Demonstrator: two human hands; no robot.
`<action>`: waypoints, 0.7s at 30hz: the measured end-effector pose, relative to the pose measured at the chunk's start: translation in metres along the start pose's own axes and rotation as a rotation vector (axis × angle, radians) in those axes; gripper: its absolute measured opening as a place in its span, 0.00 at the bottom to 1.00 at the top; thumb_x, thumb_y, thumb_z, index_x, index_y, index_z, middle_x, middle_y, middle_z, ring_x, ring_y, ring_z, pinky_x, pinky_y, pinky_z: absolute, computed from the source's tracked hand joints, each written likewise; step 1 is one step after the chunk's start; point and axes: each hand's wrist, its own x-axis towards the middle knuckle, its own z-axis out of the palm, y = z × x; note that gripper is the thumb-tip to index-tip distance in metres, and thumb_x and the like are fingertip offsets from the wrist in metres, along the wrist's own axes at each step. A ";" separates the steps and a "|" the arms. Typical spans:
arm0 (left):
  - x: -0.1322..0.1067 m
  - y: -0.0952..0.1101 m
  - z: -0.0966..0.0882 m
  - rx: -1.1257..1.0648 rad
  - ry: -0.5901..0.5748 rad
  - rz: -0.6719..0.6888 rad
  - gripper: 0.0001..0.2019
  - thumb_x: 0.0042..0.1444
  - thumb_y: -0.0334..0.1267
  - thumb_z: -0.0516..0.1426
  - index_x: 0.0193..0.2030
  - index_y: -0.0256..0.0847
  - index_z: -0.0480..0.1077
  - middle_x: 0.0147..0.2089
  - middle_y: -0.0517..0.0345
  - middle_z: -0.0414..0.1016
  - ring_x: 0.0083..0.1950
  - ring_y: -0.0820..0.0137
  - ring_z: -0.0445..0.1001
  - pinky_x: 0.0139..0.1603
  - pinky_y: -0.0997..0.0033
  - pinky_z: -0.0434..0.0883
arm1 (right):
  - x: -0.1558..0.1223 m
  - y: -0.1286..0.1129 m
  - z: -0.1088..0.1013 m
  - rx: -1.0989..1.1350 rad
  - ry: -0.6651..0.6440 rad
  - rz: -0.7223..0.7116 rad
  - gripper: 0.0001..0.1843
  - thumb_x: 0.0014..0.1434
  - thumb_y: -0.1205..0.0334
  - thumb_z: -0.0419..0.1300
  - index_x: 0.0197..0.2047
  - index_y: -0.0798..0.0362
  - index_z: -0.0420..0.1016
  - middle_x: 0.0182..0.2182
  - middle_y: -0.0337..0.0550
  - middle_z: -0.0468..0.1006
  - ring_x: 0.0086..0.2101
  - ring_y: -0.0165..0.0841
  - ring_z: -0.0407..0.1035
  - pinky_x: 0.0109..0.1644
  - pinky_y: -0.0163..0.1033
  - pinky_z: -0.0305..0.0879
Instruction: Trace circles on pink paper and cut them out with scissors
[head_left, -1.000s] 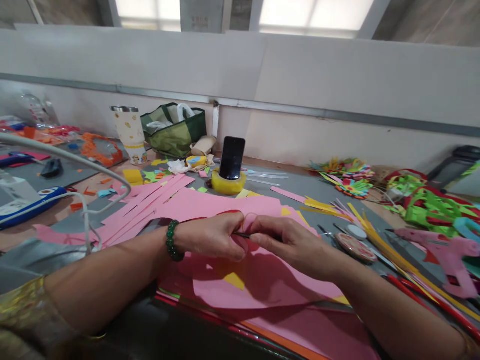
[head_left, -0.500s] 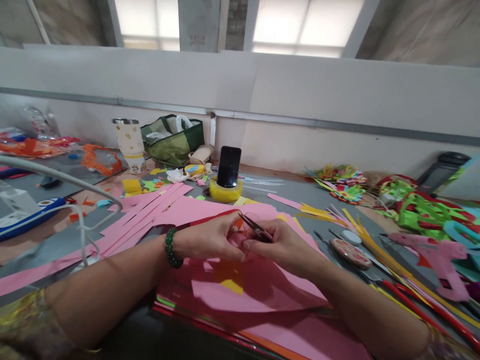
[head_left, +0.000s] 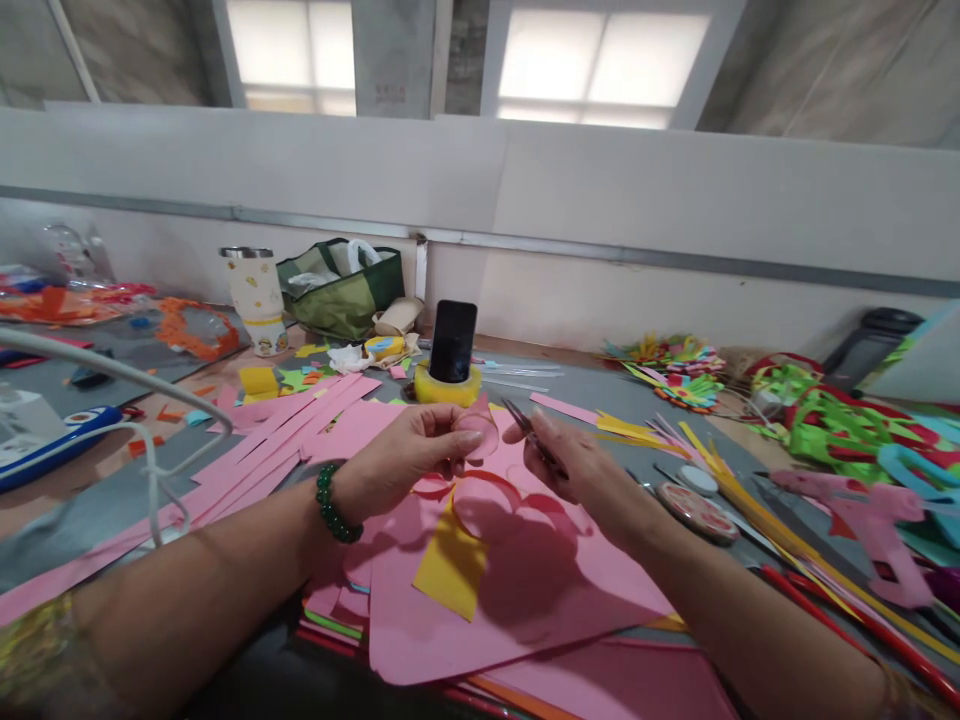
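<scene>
Between the thumb and fingers of my left hand (head_left: 435, 440) is a small curled piece of pink paper (head_left: 480, 432), its pointed tip facing up. My right hand (head_left: 566, 455) grips a pair of dark tweezers (head_left: 536, 435), points aimed up and left, apart from the paper. Below both hands, several curled pink paper pieces (head_left: 487, 505) lie on pink sheets (head_left: 525, 620). A yellow paper rectangle (head_left: 452, 565) rests there too, partly under the curls.
Behind the sheets a phone (head_left: 453, 340) leans upright on a yellow tape roll (head_left: 448, 385). Pink strips (head_left: 300, 425) and a white cable (head_left: 154, 480) lie left. At right are a pink glue gun (head_left: 874, 520), a round tin (head_left: 696, 512) and yellow strips (head_left: 757, 500).
My hands have moved apart. The tweezers have come away from the pink paper in my left hand, and the curled pieces and yellow rectangle beneath now show more fully.
</scene>
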 end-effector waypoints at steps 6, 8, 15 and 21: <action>-0.001 0.001 0.000 0.053 0.024 -0.028 0.14 0.51 0.47 0.61 0.36 0.36 0.72 0.30 0.61 0.67 0.27 0.79 0.64 0.28 0.78 0.62 | -0.003 0.000 0.000 -0.035 -0.042 -0.023 0.21 0.64 0.43 0.44 0.32 0.52 0.60 0.21 0.31 0.54 0.20 0.25 0.47 0.21 0.33 0.45; -0.001 0.001 0.001 0.023 0.042 -0.029 0.15 0.51 0.47 0.61 0.37 0.36 0.73 0.31 0.60 0.68 0.27 0.79 0.65 0.29 0.78 0.63 | -0.004 0.000 0.005 -0.052 -0.040 -0.040 0.22 0.64 0.43 0.43 0.29 0.52 0.58 0.20 0.31 0.55 0.20 0.25 0.47 0.22 0.33 0.46; -0.001 0.001 0.002 -0.051 0.040 -0.038 0.12 0.52 0.44 0.61 0.34 0.35 0.72 0.30 0.62 0.67 0.28 0.79 0.68 0.33 0.76 0.64 | -0.005 0.000 0.012 0.010 -0.072 -0.034 0.20 0.65 0.46 0.44 0.28 0.51 0.56 0.20 0.31 0.54 0.20 0.26 0.47 0.22 0.34 0.44; -0.001 0.002 0.002 -0.047 0.036 -0.052 0.12 0.51 0.44 0.62 0.36 0.35 0.73 0.31 0.60 0.69 0.28 0.78 0.69 0.33 0.75 0.65 | -0.005 0.001 0.012 0.017 -0.094 -0.045 0.19 0.66 0.48 0.43 0.29 0.51 0.55 0.20 0.31 0.53 0.20 0.26 0.46 0.22 0.35 0.44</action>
